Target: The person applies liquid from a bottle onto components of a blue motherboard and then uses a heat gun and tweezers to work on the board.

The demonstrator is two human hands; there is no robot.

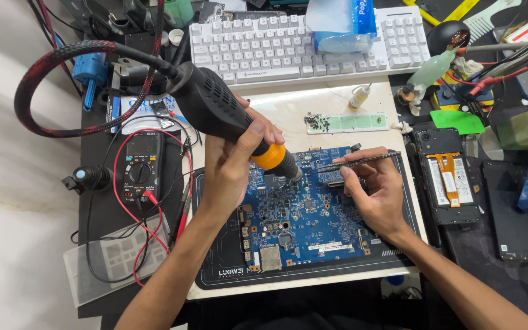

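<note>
A blue circuit board point(304, 214) lies on a black work mat point(221, 263). My left hand point(230, 159) grips a black hot-air tool point(215, 104) with an orange collar, its nozzle pointing down at the board's upper middle. A braided red-and-black hose point(44, 67) loops from the tool's rear. My right hand point(377, 189) holds thin metal tweezers point(362, 160) lying nearly flat, their tips reaching left toward the nozzle's end above the board.
A white keyboard point(264, 49) lies at the back with a blue tissue pack point(340, 24) on it. A multimeter point(140, 168) with red and black leads sits left. An opened phone point(447, 177), small bottles and cables crowd the right side.
</note>
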